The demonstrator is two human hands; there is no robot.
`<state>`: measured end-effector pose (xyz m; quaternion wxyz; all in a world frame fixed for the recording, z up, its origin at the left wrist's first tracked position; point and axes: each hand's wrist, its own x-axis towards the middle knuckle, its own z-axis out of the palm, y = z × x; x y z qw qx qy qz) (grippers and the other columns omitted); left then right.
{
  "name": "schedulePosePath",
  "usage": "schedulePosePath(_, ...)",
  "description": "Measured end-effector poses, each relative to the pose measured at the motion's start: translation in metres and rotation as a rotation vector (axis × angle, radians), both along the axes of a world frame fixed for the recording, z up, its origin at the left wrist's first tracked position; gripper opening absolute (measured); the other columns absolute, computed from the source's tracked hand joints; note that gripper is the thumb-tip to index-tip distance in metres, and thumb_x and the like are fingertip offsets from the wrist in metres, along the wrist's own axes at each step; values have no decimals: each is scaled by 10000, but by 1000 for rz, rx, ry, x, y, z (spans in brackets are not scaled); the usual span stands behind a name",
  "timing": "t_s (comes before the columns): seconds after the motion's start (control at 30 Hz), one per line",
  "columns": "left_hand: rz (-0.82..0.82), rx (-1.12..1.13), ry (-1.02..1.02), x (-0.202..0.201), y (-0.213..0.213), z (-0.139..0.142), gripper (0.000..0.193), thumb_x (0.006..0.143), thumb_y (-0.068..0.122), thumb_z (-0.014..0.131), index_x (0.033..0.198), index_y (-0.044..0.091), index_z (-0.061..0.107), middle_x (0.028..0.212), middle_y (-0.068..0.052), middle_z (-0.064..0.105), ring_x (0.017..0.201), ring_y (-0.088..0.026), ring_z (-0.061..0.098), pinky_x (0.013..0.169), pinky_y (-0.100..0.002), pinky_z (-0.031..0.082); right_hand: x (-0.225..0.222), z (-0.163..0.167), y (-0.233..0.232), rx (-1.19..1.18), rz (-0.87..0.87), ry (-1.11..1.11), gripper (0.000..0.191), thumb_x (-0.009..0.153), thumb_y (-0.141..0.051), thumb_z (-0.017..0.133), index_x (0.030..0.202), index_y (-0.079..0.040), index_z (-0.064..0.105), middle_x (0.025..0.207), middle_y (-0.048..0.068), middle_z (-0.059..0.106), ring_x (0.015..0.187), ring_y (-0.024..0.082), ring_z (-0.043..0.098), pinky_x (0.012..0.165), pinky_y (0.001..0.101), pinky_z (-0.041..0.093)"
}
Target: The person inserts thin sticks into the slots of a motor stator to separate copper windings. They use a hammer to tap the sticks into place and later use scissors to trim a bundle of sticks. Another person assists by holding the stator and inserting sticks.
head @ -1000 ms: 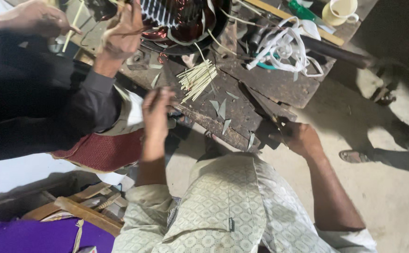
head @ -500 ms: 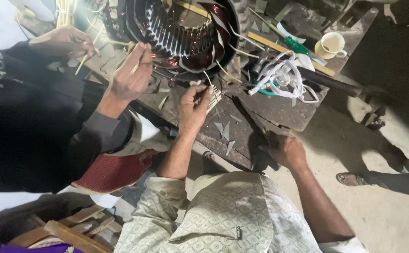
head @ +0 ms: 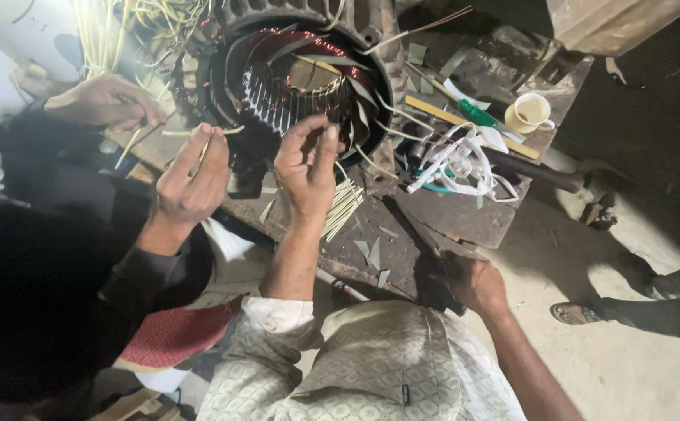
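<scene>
A large motor stator (head: 293, 78) with copper windings lies on a dark, worn metal table (head: 465, 214). My left hand (head: 305, 168) reaches up to the stator's near rim, thumb and forefinger pinched together on what looks like a thin stick. Just below that hand a bundle of pale thin sticks (head: 344, 206) lies fanned on the table. My right hand (head: 476, 284) grips the table's near edge. A co-worker in black at the left holds a stick in one hand (head: 192, 175) and works at the rim with the other hand (head: 106, 101).
A tangle of white tape (head: 461, 160), a green-handled tool (head: 476, 115) and a cream cup (head: 529, 113) sit on the right of the table. Yellow wires (head: 114, 31) hang at the upper left. Another person's sandalled foot (head: 578, 312) stands on the concrete floor at right.
My left hand rose from the stick bundle to the stator's rim. My view moved closer over the stator. My right hand stayed on the table edge.
</scene>
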<state>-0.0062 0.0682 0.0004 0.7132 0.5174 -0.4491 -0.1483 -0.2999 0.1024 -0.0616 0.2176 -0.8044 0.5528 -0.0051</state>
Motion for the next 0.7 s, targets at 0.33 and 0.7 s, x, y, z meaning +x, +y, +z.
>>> schedulePosePath(0.33,49,-226,-353,-7,-30,59,242,1094,101,693,1322,43,637,1268,-56,695,938,-100,700,758,-206,546,1,10,-6,65,-55,-50,464,782,-520,746,1153,-242,716,1005,105,765,932,349,723,765,487,572)
schedulePosePath(0.7,-32,-276,-250,8,-80,101,412,1055,155,689,1418,28,539,1515,-184,492,1196,-197,619,884,-266,652,0,12,-4,47,-91,-34,433,765,-568,762,962,-183,758,912,116,767,873,359,723,758,485,569)
